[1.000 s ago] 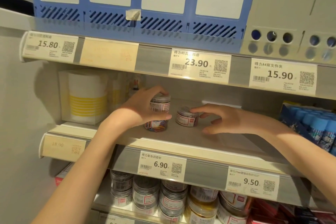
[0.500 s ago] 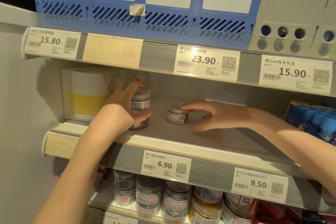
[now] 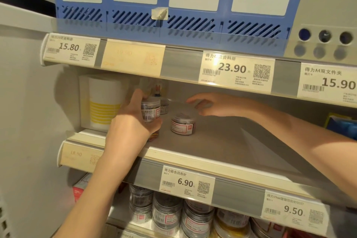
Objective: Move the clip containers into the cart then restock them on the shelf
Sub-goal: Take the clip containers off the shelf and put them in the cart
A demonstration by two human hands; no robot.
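Leftward, left hand grips container.

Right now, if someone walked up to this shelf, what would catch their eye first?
Probably the two hands on the middle shelf: the left hand grips a stack of clip jars at its left end, while the right hand hovers open above a lone short jar. Next, the bold 23.90 price tag above.

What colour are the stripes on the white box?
Yellow stripes on the white box, head view.
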